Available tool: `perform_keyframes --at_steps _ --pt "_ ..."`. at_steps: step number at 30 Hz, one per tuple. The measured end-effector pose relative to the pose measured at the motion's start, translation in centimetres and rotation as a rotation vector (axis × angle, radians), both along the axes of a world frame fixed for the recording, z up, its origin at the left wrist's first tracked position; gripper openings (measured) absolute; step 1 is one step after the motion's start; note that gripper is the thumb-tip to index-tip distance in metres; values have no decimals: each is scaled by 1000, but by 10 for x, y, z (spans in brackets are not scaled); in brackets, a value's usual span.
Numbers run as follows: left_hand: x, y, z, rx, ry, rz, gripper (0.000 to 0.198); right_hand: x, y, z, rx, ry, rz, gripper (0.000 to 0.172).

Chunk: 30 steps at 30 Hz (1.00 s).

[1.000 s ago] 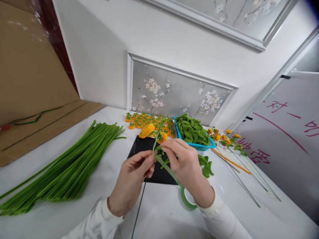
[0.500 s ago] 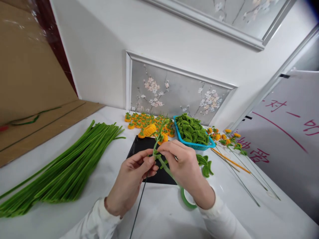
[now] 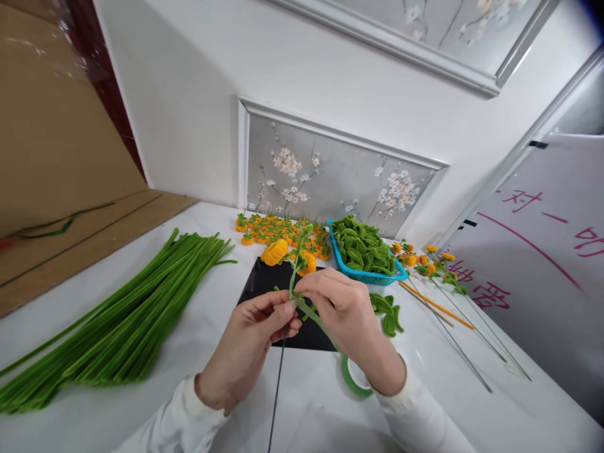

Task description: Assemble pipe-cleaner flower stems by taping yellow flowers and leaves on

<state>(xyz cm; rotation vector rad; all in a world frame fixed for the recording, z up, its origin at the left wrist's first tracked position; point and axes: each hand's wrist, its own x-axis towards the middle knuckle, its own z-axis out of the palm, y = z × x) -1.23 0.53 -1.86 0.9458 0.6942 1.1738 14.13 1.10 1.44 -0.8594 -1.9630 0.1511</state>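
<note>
My left hand is closed, pinching an artificial flower stem, a thin dark wire that hangs down below the fingers. Two orange fuzzy flower heads and green leaves top the stem. My right hand is closed too, its fingertips pinching a strip of pale green floral tape where it meets the stem. That strip passes under my right hand, near the green tape roll on the table. Both hands work just above a black mat.
Left lies a bundle of green pipe cleaners. Behind are several small orange flowers and a blue basket full of green leaves. Loose leaves lie right of my hand. Finished stems and orange sticks rest farther right.
The stem has turned: its lower end has swung right and a flower head has shifted slightly left and down. Both hands stay nearly in place, still gripping stem and tape.
</note>
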Motion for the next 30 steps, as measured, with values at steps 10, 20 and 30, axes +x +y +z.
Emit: perform_keyframes --at_steps 10,20,30 --pt "-2 0 1 -14 -7 17 10 -4 -5 -9 -371 229 19 16" --pt "1 -2 5 -9 47 20 11 -1 4 -18 -708 411 195 14" --pt "1 -5 10 -37 37 -7 12 -2 1 -12 -630 493 180 8"
